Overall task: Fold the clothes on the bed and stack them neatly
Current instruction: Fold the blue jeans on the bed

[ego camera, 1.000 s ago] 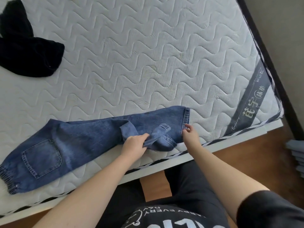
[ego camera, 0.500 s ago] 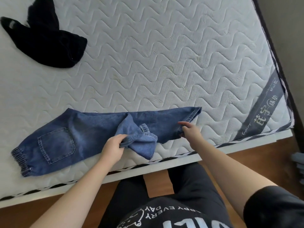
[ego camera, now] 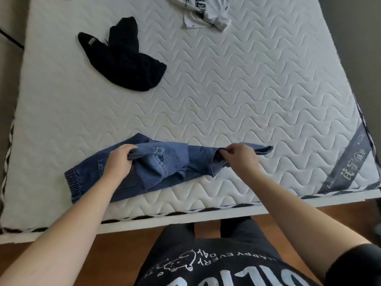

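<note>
We have the jeans (ego camera: 177,162) lying across the near edge of the bed (ego camera: 226,96), right in front of us, because that is where both arms reach the cloth without stretching and where the mattress gives a flat surface to crease against. The elastic cuff end lies to our left and the other end trails off to our right, with the middle bunched and partly lifted. Our left hand (ego camera: 118,162) has its fingers clenched round a doubled layer of denim, thumb on top, holding that edge up off the lower layer; our right hand (ego camera: 240,159) pinches a fold of the cloth near the right end, fingers curled round it. Holding at two points well apart keeps the fabric taut between them, which we judge is what lets one part be carried over the other in a straight line instead of crumpling. The fold is under way and not yet pressed flat, as the loose pocket of cloth between the hands shows. Farther out on the bed, well apart from the jeans, a black garment (ego camera: 125,62) lies in a loose heap to the left, and a white printed garment (ego camera: 206,13) sits rumpled at the far edge; both look unfolded, so we take the job to be at an early stage.
</note>
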Tool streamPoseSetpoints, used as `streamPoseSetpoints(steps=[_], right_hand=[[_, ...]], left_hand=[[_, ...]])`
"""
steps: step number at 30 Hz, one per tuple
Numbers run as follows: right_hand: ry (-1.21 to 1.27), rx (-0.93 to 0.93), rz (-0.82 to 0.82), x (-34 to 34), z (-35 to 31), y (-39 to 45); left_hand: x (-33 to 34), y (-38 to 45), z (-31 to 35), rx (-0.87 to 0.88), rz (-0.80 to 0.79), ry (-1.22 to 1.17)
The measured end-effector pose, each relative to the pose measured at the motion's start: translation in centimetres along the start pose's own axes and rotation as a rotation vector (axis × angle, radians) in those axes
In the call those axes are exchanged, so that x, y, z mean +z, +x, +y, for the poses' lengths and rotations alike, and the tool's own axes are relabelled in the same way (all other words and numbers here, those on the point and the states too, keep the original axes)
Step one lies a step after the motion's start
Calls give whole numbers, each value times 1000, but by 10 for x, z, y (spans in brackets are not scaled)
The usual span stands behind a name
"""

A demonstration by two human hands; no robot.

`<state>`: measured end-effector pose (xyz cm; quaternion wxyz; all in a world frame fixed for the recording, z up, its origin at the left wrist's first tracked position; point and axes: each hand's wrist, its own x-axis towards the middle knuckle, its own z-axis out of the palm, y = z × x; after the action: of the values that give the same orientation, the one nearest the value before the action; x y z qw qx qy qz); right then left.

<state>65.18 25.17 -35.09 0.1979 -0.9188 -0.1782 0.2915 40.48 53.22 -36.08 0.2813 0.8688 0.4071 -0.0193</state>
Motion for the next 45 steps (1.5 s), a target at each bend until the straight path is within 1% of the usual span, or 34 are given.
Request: streamPoseSetpoints(steps=[2,4,7,9,13,15,17,18,20,22,23,24,25,26,27,29,30,33,37,40,43,45], right_hand=[[172,46,-6,9,-29,-7],[404,112,-34,18,-57,-14],[613,171,-95,33,-93,-29],[679,205,-167,40,-117,-41],[855,171,-305,42,-159,-70],[783,80,-341,35,-172,-81],[588,-44,-350,25,-179,-89],[462,-111,-324,18,-180,-91],[202,-225,-220,8,-180,-90],[-82,-296,-48,8,-172,-87],[-195,-293,47,10,-166,-85],[-259,-265,115,12,-159,-82],[-282,-229,132,14,-151,-79],[-287,-197,99,15,-143,-75],[-297,-178,39,16,-135,-71],[-343,-197,-79,18,-118,-64],[-322,-209,-120,18,-112,-63],[-115,-176,-186,19,-94,-76],[-59,-198,-143,13,-63,-96],[-69,-185,-107,-3,-33,-109],[-23,-144,-21,-23,-1,-128],[-1,-143,50,-36,15,-140]], left_hand=[[-15,-2,-27,-27,16,-21],[-22,-6,-45,-74,8,-52],[-22,-15,-41,-105,-10,-112],[-19,-21,-22,-44,-84,-159],[-16,-30,22,222,-267,-231],[-19,-29,40,304,-273,-274],[-27,-29,46,296,-215,-281],[-32,-28,47,275,-187,-275],[-40,-24,48,269,-160,-302],[-48,-20,51,314,-164,-342],[-52,-19,54,343,-175,-344],[-55,-17,57,370,-193,-336],[-57,-16,60,391,-212,-328],[-58,-15,62,407,-225,-324],[-59,-15,65,422,-233,-321],[-61,-17,71,452,-237,-315],[-62,-18,74,468,-243,-311],[-63,-22,82,495,-251,-291],[-61,-30,97,484,-209,-286],[-59,-42,112,455,-263,-289],[-50,-55,134,483,-264,-226],[-42,-60,155,479,-234,-260]])
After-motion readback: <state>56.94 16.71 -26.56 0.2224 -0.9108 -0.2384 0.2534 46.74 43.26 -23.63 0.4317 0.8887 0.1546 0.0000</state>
